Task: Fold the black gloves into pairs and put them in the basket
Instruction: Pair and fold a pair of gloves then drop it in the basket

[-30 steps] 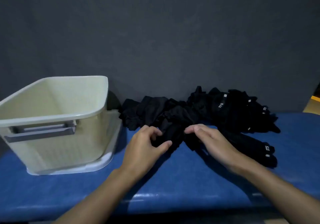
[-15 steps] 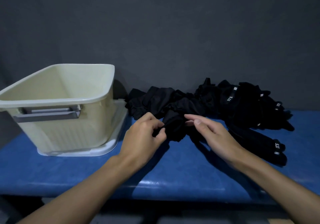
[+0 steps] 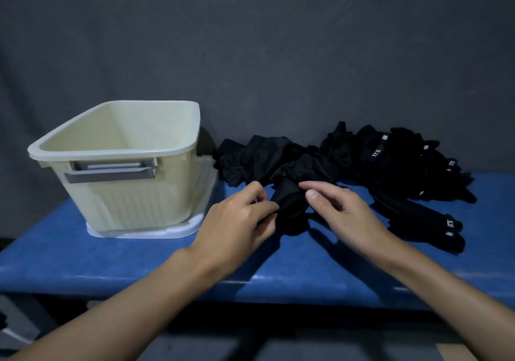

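Your hands, two, bare, work close together at the middle of the tabletop [image 3: 133, 263], both on one item.

1. Left hand [image 3: 237, 218]: fingers curled, thumb and fingertips pinching the left edge of a bunched black glove [image 3: 289, 207].
2. Right hand [image 3: 342, 210]: thumb and forefinger closed on the upper right edge of the same glove; the other fingers are loosely bent behind them.
3. Bunched black glove: lies on the blue tabletop between your two hands, its far end running up into the heap. Whether it is one glove or two you cannot tell, since black fabric hides the folds.
4. Heap of black gloves [image 3: 362, 160]: loose and crumpled, along the far edge of the tabletop, from just right of the basket out to the far right. Several show small white lettering and tags.
5. Flat gloves [image 3: 423, 221]: stretched out on the tabletop to the right of your right hand, cuffs with white marks at the near right end.
6. Basket [image 3: 125, 193]: cream plastic, ribbed wall, grey handle on the near side, upright at the left; no glove shows inside it.
7. White tray [image 3: 167, 232]: under the basket, its rim showing at the near and right sides.
8. Backdrop [image 3: 250, 40]: dark grey cloth behind everything.
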`<action>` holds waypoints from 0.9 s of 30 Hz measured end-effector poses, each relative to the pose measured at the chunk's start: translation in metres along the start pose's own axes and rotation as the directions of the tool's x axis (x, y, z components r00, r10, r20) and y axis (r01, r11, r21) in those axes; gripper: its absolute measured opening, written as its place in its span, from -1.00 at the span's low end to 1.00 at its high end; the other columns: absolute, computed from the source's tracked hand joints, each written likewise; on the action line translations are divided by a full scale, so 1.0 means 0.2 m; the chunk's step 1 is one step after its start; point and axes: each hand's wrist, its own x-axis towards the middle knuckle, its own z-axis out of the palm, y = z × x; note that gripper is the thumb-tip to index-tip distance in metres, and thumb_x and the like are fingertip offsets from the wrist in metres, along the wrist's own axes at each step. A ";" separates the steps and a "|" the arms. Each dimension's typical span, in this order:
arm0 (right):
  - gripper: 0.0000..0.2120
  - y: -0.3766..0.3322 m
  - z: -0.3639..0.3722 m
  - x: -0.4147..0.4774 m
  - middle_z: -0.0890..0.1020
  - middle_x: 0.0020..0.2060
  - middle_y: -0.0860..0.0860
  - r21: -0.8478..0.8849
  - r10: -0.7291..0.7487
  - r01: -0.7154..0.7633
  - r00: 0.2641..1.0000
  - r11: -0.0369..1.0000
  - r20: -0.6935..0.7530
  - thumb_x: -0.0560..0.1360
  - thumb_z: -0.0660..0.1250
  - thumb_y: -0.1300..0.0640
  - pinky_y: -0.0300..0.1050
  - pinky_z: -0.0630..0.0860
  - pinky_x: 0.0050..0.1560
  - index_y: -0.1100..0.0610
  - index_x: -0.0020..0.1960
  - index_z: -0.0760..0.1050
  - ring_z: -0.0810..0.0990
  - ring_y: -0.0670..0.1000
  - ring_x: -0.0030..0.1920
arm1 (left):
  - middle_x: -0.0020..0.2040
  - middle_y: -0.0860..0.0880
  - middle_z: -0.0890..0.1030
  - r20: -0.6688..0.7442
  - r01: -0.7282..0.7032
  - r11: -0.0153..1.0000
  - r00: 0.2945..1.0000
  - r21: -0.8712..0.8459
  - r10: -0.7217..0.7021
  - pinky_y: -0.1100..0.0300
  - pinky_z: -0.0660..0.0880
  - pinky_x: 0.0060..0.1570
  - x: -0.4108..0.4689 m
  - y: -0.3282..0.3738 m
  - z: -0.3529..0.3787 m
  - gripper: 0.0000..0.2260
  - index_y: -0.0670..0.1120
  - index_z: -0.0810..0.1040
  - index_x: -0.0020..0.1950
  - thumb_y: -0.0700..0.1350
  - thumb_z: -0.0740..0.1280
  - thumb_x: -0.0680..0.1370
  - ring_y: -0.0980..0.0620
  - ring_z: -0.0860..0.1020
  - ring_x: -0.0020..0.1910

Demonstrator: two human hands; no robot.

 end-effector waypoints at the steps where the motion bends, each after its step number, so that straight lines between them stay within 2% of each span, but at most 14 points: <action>1: -0.62 0.00 0.01 0.00 0.63 0.06 -0.28 -0.010 -0.015 0.015 1.000 1.000 0.000 0.33 0.18 -0.47 0.16 0.25 0.42 -0.46 0.11 0.50 0.46 -0.11 0.29 | -0.09 0.01 0.50 -0.006 -0.012 1.000 1.000 0.006 0.012 0.05 0.45 -0.53 0.00 0.00 0.00 -0.81 -0.06 0.67 -0.05 -0.04 0.28 0.57 -0.01 0.47 -0.37; 3: -0.68 -0.02 0.04 -0.01 0.65 0.03 -0.30 0.007 -0.051 0.052 0.998 0.999 -0.021 0.35 0.32 -0.36 0.15 0.32 0.38 -0.36 0.08 0.57 0.53 -0.14 0.22 | -0.06 -0.01 0.56 -0.016 -0.034 0.999 0.999 -0.009 0.034 0.05 0.47 -0.51 0.01 0.00 0.00 -0.80 -0.08 0.67 -0.03 -0.05 0.28 0.57 -0.04 0.50 -0.41; 5: -0.86 -0.04 0.06 -0.02 0.68 -0.05 -0.25 0.121 -0.074 0.081 0.995 0.989 -0.065 0.45 0.45 -0.05 -0.04 0.47 0.25 -0.18 0.01 0.64 0.61 -0.20 0.07 | -0.06 -0.01 0.63 -0.024 -0.037 0.996 0.999 -0.087 0.035 0.04 0.55 -0.37 0.01 -0.01 0.00 -0.80 -0.11 0.67 0.01 -0.07 0.29 0.57 -0.06 0.59 -0.33; 7: -0.83 -0.07 0.06 -0.02 0.71 -0.08 -0.17 0.244 -0.050 0.070 0.995 0.967 -0.090 0.48 0.45 0.18 -0.19 0.51 0.10 -0.05 0.02 0.66 0.65 -0.19 0.00 | -0.16 -0.02 0.66 -0.033 -0.017 0.989 0.999 -0.150 0.012 0.06 0.55 -0.28 0.02 -0.01 -0.01 -0.81 -0.13 0.66 -0.01 -0.09 0.28 0.56 -0.02 0.60 -0.28; 9: -0.79 -0.07 0.06 -0.01 0.72 -0.07 -0.09 0.349 -0.017 0.045 0.996 0.936 -0.083 0.48 0.44 0.23 -0.25 0.53 0.04 0.01 0.07 0.66 0.67 -0.12 0.01 | -0.20 -0.03 0.67 -0.079 -0.001 0.987 0.997 -0.158 -0.012 0.13 0.54 -0.21 0.04 -0.01 -0.03 -0.80 -0.16 0.67 -0.01 -0.11 0.28 0.55 0.02 0.60 -0.27; 12: -0.77 -0.10 0.05 0.00 0.73 -0.02 -0.05 0.452 0.010 0.034 0.996 0.891 -0.094 0.48 0.43 0.22 -0.26 0.55 0.05 0.04 0.11 0.65 0.67 -0.08 0.05 | -0.03 -0.07 0.70 -0.172 -0.001 0.982 0.985 -0.188 -0.032 0.30 0.53 0.02 0.06 -0.04 -0.06 -0.83 -0.22 0.68 0.06 -0.19 0.34 0.56 0.08 0.63 -0.10; 15: -0.77 -0.14 0.04 0.02 0.71 0.02 -0.06 0.463 -0.010 0.069 0.992 0.884 -0.128 0.47 0.42 0.14 -0.24 0.55 0.09 0.02 0.12 0.65 0.66 -0.09 0.08 | 0.12 -0.11 0.66 -0.226 -0.038 0.983 0.974 -0.180 -0.004 0.27 0.49 0.20 0.08 -0.05 -0.10 -0.85 -0.26 0.67 0.10 -0.28 0.40 0.55 0.05 0.63 0.07; 18: -0.81 -0.16 0.05 0.01 0.72 -0.05 -0.05 0.484 -0.025 0.094 0.989 0.870 -0.146 0.48 0.42 0.17 -0.29 0.55 -0.02 0.05 0.08 0.65 0.66 -0.12 -0.01 | 0.10 -0.10 0.64 -0.237 -0.066 0.979 0.971 -0.194 0.018 0.23 0.51 0.16 0.07 -0.04 -0.14 -0.84 -0.26 0.66 0.10 -0.24 0.38 0.56 0.03 0.62 0.07; 21: -0.96 -0.15 0.10 -0.01 0.65 -0.33 -0.08 0.510 0.024 0.062 0.987 0.858 -0.161 0.49 0.41 0.25 -0.37 0.48 -0.23 0.17 -0.10 0.64 0.57 -0.18 -0.30 | -0.06 -0.02 0.63 -0.160 -0.043 0.966 0.987 -0.255 0.002 0.33 0.47 -0.07 0.03 -0.04 -0.17 -0.86 -0.21 0.65 0.02 -0.19 0.34 0.57 0.08 0.59 -0.14; 22: -0.94 -0.14 0.12 -0.02 0.62 -0.36 -0.08 0.504 0.063 0.019 0.987 0.864 -0.145 0.49 0.41 0.28 -0.34 0.49 -0.26 0.17 -0.15 0.62 0.55 -0.17 -0.33 | -0.11 0.01 0.61 -0.117 -0.019 0.962 0.993 -0.272 -0.014 0.35 0.44 -0.15 0.01 -0.03 -0.17 -0.86 -0.18 0.65 -0.01 -0.16 0.33 0.57 0.09 0.56 -0.21; 25: -0.88 -0.08 0.17 -0.07 0.57 -0.18 0.12 0.483 0.193 -0.216 0.976 0.849 0.098 0.46 0.43 0.35 -0.03 0.64 -0.11 0.16 -0.09 0.59 0.62 0.02 -0.24 | -0.13 0.07 0.61 0.031 0.074 0.959 0.997 -0.273 -0.069 0.29 0.46 -0.24 -0.06 -0.05 -0.16 -0.83 -0.11 0.65 -0.03 -0.08 0.29 0.57 0.11 0.55 -0.27; 27: -0.87 -0.06 0.18 -0.11 0.53 -0.17 0.15 0.401 0.241 -0.304 0.949 0.864 0.201 0.46 0.44 0.32 0.05 0.66 -0.04 0.17 -0.03 0.58 0.65 0.05 -0.29 | -0.15 0.10 0.61 0.099 0.133 0.960 0.989 -0.248 -0.112 0.28 0.47 -0.23 -0.09 -0.06 -0.16 -0.84 -0.08 0.66 -0.05 -0.07 0.30 0.56 0.13 0.56 -0.25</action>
